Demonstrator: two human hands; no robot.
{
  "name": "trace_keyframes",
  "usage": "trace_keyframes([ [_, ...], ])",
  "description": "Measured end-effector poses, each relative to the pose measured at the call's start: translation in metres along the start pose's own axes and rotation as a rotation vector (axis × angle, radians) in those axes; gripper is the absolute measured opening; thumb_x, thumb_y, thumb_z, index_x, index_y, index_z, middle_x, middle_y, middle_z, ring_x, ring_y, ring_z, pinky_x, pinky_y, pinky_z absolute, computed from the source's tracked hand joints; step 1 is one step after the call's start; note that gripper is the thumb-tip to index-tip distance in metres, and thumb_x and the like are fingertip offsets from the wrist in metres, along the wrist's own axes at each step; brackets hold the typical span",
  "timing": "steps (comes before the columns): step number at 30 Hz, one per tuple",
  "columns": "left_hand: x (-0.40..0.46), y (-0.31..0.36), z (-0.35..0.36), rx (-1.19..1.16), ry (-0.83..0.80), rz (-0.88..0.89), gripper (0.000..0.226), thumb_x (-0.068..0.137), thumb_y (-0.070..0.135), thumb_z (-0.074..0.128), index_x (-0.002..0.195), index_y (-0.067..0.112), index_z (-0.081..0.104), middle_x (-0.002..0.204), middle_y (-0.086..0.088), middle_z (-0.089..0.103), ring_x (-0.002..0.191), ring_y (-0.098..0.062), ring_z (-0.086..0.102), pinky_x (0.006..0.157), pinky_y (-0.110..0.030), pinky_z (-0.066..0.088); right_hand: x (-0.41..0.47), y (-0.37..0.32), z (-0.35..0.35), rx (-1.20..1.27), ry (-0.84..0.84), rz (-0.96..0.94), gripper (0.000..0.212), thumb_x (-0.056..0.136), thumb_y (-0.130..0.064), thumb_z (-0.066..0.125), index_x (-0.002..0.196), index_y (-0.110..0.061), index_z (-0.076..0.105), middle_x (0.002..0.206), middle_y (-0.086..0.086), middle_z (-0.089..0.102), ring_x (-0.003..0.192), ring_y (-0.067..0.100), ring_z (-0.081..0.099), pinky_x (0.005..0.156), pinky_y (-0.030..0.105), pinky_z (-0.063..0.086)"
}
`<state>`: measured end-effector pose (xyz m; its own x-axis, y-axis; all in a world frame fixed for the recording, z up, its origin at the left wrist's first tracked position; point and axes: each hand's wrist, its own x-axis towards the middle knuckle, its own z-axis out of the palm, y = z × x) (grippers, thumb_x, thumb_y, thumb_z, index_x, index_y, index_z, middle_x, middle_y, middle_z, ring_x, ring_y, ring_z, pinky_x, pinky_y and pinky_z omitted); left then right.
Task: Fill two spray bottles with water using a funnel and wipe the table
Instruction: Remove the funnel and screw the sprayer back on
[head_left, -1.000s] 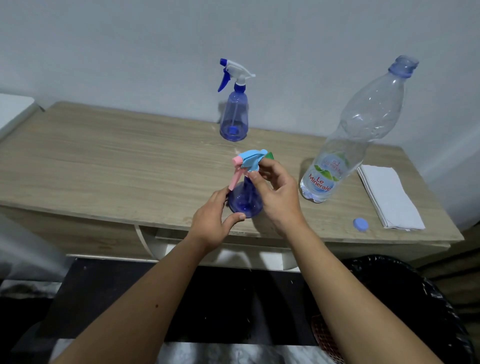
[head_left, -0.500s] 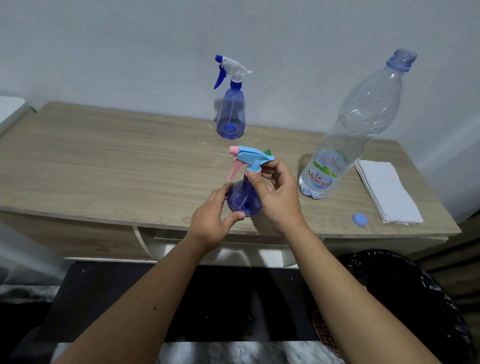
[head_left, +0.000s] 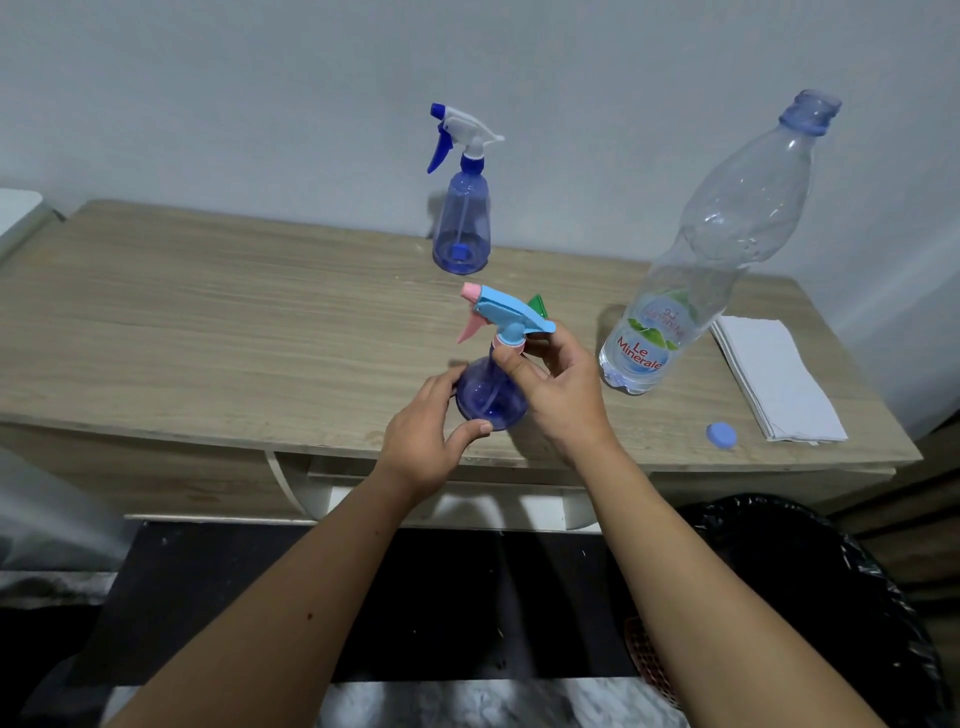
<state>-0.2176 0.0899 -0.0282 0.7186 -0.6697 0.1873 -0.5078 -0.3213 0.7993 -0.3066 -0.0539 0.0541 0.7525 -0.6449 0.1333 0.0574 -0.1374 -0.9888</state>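
A blue spray bottle with a light-blue and pink trigger head (head_left: 488, 392) stands near the front edge of the wooden table (head_left: 234, 322). My left hand (head_left: 428, 441) grips its round base. My right hand (head_left: 558, 387) pinches the collar just under the trigger head. A green funnel (head_left: 537, 305) peeks out behind that head, mostly hidden. A second blue spray bottle with a white and dark-blue head (head_left: 462, 218) stands at the back by the wall. A large, nearly empty water bottle (head_left: 711, 260) stands uncapped to the right.
A folded white cloth (head_left: 776, 379) lies at the table's right end, with a blue bottle cap (head_left: 722, 434) beside it near the front edge. A black-lined bin (head_left: 831, 571) sits on the floor at the lower right.
The trigger head has rotated under my right fingers, its nozzle now pointing further left. Both hands stay on the bottle in the same place.
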Motion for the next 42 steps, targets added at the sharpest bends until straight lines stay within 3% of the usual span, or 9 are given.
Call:
trace_keyframes([
  [3, 0.000, 0.000, -0.001, 0.000, -0.006, -0.008, 0.079, 0.087, 0.056, 0.068, 0.156, 0.023, 0.046, 0.143, 0.007, 0.060, 0.125, -0.013, 0.061, 0.100, -0.034, 0.049, 0.000, 0.000, 0.002, 0.085, -0.003, 0.027, 0.029, 0.088, 0.002, 0.081, 0.105, -0.002, 0.058, 0.093, 0.005, 0.068, 0.085, 0.007, 0.067, 0.080, 0.020, 0.056],
  [6, -0.001, -0.001, -0.001, 0.004, -0.009, -0.005, 0.081, 0.088, 0.057, 0.068, 0.157, 0.023, 0.045, 0.145, 0.007, 0.060, 0.126, -0.013, 0.060, 0.101, -0.033, 0.048, 0.000, -0.003, 0.003, 0.113, -0.012, 0.041, 0.037, 0.083, 0.006, 0.083, 0.105, -0.003, 0.054, 0.091, 0.000, 0.071, 0.085, 0.008, 0.070, 0.081, 0.022, 0.057],
  [8, -0.001, -0.002, -0.001, 0.007, -0.008, 0.000, 0.080, 0.088, 0.056, 0.068, 0.157, 0.023, 0.045, 0.145, 0.006, 0.059, 0.128, -0.013, 0.060, 0.103, -0.033, 0.049, -0.001, -0.005, 0.002, 0.125, -0.001, 0.046, 0.038, 0.083, 0.005, 0.084, 0.107, -0.008, 0.058, 0.095, -0.007, 0.075, 0.090, 0.009, 0.073, 0.084, 0.025, 0.058],
  [11, 0.000, -0.003, 0.000, 0.011, -0.008, -0.002, 0.079, 0.088, 0.058, 0.067, 0.157, 0.025, 0.045, 0.146, 0.007, 0.059, 0.129, -0.014, 0.060, 0.104, -0.038, 0.051, -0.002, -0.006, -0.001, 0.128, 0.003, 0.021, 0.033, 0.090, -0.003, 0.081, 0.117, -0.016, 0.067, 0.112, 0.000, 0.076, 0.100, 0.014, 0.071, 0.095, 0.033, 0.058],
  [23, -0.001, -0.002, 0.000, 0.010, -0.015, 0.008, 0.079, 0.089, 0.057, 0.066, 0.158, 0.026, 0.044, 0.147, 0.007, 0.058, 0.127, -0.015, 0.061, 0.102, -0.037, 0.051, 0.001, -0.016, -0.013, 0.027, -0.122, 0.030, 0.033, 0.095, 0.003, 0.072, 0.128, 0.004, 0.066, 0.116, 0.011, 0.073, 0.102, 0.008, 0.068, 0.088, 0.021, 0.057],
  [28, -0.001, -0.004, 0.001, 0.021, -0.011, 0.022, 0.075, 0.093, 0.048, 0.074, 0.157, 0.028, 0.044, 0.145, 0.008, 0.058, 0.124, -0.014, 0.062, 0.100, -0.037, 0.052, 0.010, -0.017, -0.021, -0.039, -0.202, 0.032, 0.029, 0.089, -0.004, 0.080, 0.114, -0.015, 0.071, 0.112, 0.007, 0.076, 0.107, 0.017, 0.070, 0.103, 0.036, 0.055],
  [32, -0.001, -0.005, 0.002, 0.019, -0.025, 0.022, 0.076, 0.091, 0.052, 0.073, 0.157, 0.026, 0.044, 0.146, 0.009, 0.059, 0.125, -0.012, 0.061, 0.102, -0.038, 0.052, 0.011, -0.017, -0.021, 0.036, -0.183, 0.081, 0.037, 0.080, 0.009, 0.084, 0.104, -0.007, 0.061, 0.107, 0.020, 0.076, 0.100, 0.023, 0.073, 0.098, 0.039, 0.060],
  [37, -0.001, -0.004, 0.002, 0.034, -0.001, 0.015, 0.073, 0.093, 0.043, 0.078, 0.157, 0.027, 0.045, 0.144, 0.011, 0.060, 0.119, -0.013, 0.062, 0.094, -0.031, 0.048, 0.009, -0.017, -0.017, 0.063, -0.146, 0.085, 0.027, 0.086, 0.004, 0.081, 0.104, -0.004, 0.063, 0.126, 0.017, 0.074, 0.106, 0.023, 0.073, 0.100, 0.041, 0.060],
  [42, -0.001, -0.005, 0.003, 0.028, 0.001, 0.017, 0.073, 0.093, 0.047, 0.076, 0.156, 0.025, 0.046, 0.144, 0.009, 0.060, 0.123, -0.013, 0.061, 0.099, -0.037, 0.051, 0.009, -0.019, -0.013, 0.056, -0.080, 0.068, 0.040, 0.077, 0.011, 0.086, 0.093, -0.011, 0.057, 0.103, 0.017, 0.073, 0.090, 0.016, 0.077, 0.081, 0.024, 0.060],
])
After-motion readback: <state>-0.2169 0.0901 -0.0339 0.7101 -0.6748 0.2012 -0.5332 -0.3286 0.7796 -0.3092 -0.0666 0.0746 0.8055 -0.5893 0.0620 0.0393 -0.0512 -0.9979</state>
